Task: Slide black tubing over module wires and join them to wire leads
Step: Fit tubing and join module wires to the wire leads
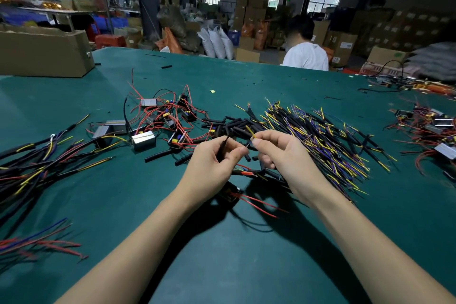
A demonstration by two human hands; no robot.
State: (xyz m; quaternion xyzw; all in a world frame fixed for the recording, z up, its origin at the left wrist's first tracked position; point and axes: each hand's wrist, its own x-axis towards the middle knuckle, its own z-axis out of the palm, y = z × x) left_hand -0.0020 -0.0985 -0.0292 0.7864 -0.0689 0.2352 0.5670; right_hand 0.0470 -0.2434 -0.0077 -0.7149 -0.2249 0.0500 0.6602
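Two hands work above the green table [222, 254]. The left hand [212, 165] pinches a black tube [225, 143] upright; the right hand [278, 155] pinches a yellow wire [250, 130] just right of it. A black module [229, 191] with red wires lies beneath them.

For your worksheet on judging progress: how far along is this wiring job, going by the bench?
Done: a pile of joined leads lies at the left. In hand: the left hand pinches a piece of black tubing, and the right hand pinches a yellow wire. Left: many modules, loose tubing and a large heap of unjoined leads.
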